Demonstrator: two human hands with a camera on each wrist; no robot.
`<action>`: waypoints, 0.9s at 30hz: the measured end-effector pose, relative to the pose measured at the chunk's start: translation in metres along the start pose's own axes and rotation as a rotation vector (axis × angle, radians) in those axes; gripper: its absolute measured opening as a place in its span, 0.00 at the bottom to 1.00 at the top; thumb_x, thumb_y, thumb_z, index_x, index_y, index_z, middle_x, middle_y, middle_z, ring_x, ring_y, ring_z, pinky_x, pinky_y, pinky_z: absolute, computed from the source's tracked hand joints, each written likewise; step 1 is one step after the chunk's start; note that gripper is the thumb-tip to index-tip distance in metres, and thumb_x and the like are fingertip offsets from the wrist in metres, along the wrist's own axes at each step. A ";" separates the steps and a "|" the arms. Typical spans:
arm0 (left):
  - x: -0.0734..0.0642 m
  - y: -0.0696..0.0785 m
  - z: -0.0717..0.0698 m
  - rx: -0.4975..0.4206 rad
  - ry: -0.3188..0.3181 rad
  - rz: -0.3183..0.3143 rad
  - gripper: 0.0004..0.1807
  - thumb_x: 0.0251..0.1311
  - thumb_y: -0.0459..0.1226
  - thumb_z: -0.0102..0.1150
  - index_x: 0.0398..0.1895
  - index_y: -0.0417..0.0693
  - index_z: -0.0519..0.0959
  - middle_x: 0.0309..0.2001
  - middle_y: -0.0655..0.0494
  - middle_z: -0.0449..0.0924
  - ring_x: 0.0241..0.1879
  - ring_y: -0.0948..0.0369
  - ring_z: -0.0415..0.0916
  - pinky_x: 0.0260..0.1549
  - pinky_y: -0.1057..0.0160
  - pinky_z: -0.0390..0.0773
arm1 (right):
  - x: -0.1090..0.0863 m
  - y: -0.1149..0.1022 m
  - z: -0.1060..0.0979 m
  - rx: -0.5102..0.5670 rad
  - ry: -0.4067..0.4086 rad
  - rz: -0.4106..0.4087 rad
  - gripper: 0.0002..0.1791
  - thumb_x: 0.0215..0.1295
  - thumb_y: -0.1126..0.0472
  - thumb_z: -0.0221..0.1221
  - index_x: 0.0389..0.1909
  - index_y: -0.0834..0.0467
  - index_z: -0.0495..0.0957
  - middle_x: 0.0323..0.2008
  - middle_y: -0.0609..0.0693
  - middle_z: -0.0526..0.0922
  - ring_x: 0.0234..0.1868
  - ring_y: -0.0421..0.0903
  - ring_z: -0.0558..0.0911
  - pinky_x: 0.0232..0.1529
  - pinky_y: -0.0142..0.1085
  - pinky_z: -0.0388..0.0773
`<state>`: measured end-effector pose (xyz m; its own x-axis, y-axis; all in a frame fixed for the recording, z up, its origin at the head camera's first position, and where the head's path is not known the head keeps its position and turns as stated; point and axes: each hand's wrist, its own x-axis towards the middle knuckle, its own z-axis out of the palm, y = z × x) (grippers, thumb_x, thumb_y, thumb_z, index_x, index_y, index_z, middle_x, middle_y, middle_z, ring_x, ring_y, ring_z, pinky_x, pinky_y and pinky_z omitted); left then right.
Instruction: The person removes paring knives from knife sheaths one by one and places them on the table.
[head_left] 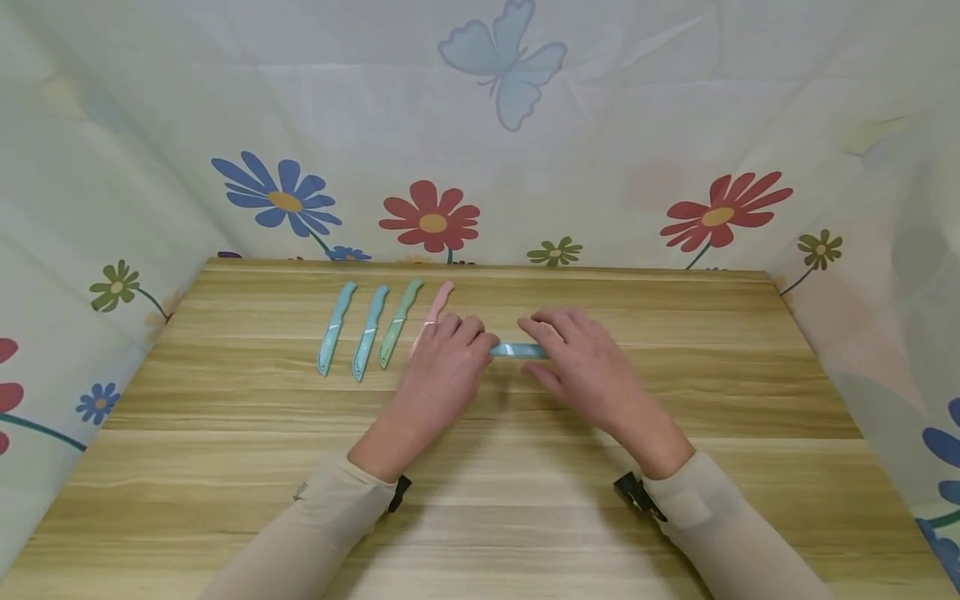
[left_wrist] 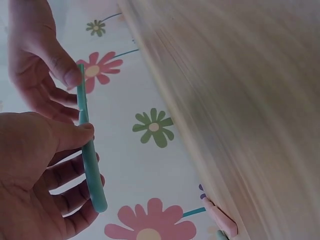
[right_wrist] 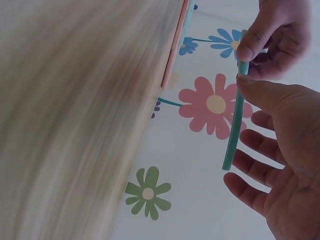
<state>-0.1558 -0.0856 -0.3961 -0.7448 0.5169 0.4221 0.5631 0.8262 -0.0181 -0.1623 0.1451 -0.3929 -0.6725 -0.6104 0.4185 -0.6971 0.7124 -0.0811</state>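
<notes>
A blue sheathed knife is held above the table. My left hand pinches its handle near the sheath, with the thumb on one side and the fingers behind. My right hand is around the sheath, fingers loosely spread and a gap between thumb and fingertips. Its thumb overlaps the knife in the right wrist view; firm contact cannot be told. Left of the hands lies a pink knife, partly hidden by my left hand.
Beside the pink knife, a green knife and two blue knives, the nearer one and the leftmost one, lie in a slanted row. All are on the wood-grain table. A flower-printed cloth surrounds its back and sides.
</notes>
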 end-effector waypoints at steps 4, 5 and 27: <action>-0.001 0.003 0.000 -0.007 -0.011 0.009 0.12 0.66 0.37 0.74 0.50 0.44 0.89 0.43 0.52 0.81 0.43 0.51 0.75 0.44 0.54 0.79 | 0.000 -0.003 0.001 -0.003 -0.022 0.003 0.32 0.67 0.53 0.74 0.68 0.60 0.78 0.61 0.56 0.80 0.61 0.56 0.78 0.59 0.52 0.78; -0.002 0.004 0.000 -0.006 -0.011 0.012 0.12 0.66 0.37 0.74 0.50 0.44 0.89 0.43 0.52 0.81 0.43 0.51 0.75 0.41 0.55 0.78 | 0.000 -0.004 0.001 0.000 -0.026 0.006 0.31 0.67 0.54 0.74 0.68 0.60 0.78 0.60 0.56 0.80 0.61 0.56 0.78 0.58 0.53 0.79; -0.002 0.008 0.001 -0.026 0.006 0.015 0.10 0.67 0.37 0.73 0.48 0.43 0.89 0.41 0.53 0.80 0.39 0.54 0.72 0.36 0.59 0.73 | -0.001 -0.008 0.006 -0.013 0.023 -0.021 0.15 0.68 0.59 0.73 0.53 0.59 0.86 0.47 0.51 0.83 0.47 0.52 0.79 0.46 0.46 0.80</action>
<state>-0.1497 -0.0799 -0.3977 -0.7339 0.5276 0.4279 0.5836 0.8121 -0.0004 -0.1572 0.1376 -0.3979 -0.6518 -0.6174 0.4404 -0.7078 0.7038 -0.0608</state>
